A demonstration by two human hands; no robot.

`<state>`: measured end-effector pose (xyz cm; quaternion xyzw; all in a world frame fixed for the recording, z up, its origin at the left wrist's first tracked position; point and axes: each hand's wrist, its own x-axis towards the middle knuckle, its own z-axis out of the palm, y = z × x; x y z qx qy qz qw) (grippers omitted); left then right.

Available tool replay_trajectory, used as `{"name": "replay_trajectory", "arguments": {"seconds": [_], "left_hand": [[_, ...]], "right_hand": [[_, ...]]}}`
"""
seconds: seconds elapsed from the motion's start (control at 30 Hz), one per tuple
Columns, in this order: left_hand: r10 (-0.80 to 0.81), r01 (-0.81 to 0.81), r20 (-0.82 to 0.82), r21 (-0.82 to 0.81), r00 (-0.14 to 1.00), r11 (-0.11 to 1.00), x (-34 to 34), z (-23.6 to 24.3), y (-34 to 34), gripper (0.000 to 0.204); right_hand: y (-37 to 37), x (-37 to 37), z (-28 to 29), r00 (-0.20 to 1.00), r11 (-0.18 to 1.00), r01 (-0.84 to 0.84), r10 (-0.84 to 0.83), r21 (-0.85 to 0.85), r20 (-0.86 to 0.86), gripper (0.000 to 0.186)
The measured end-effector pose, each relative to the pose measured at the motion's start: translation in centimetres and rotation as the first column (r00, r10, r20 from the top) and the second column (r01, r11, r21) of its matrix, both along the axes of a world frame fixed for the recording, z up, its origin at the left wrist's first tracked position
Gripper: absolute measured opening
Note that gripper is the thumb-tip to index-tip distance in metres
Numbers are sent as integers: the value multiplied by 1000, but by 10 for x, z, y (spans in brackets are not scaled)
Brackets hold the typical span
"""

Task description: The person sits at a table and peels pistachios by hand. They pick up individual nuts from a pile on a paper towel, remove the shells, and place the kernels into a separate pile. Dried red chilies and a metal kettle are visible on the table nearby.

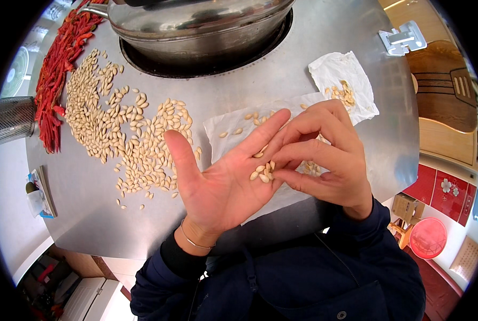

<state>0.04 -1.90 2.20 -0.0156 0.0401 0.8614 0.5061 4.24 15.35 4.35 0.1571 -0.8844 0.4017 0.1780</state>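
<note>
Left hand [223, 184]: spread palm-up, cradling pale seeds [264, 177]
Right hand [339, 160]: curled to a pinch beside them; whether it grips any, unclear
Pale seeds: likely light, slippery; best pinched by their edges

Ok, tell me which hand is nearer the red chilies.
Left. The left hand is palm up, right of the red chilies, past the spread seeds; the right hand is farther right.
</note>
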Motion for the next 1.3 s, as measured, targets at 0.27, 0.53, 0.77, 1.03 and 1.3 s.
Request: {"name": "replay_trajectory", "arguments": {"seconds": [0.27, 0.53, 0.77, 1.03, 1.3], "left_hand": [[2, 0, -47, 39, 999, 999, -2, -4, -3, 125], [35, -36, -62, -17, 997, 999, -3, -2, 0, 126], [26, -27, -102, -12, 994, 1000, -5, -4, 1, 126], [25, -25, -3, 8, 1000, 1000, -4, -1, 1, 126], [29, -28, -42, 10, 999, 1000, -5, -7, 0, 126]], "right_hand": [[-6, 0, 2, 999, 999, -37, 38, 17, -1, 35], [-10, 3, -3, 988, 982, 9, 22, 191, -156, 34], [-19, 4, -16, 953, 970, 77, -5, 229, -302, 37], [-20, 4, -12, 969, 989, 24, 14, 149, -247, 27], [-19, 2, -15, 967, 978, -88, 130, 189, -220, 26]]}}
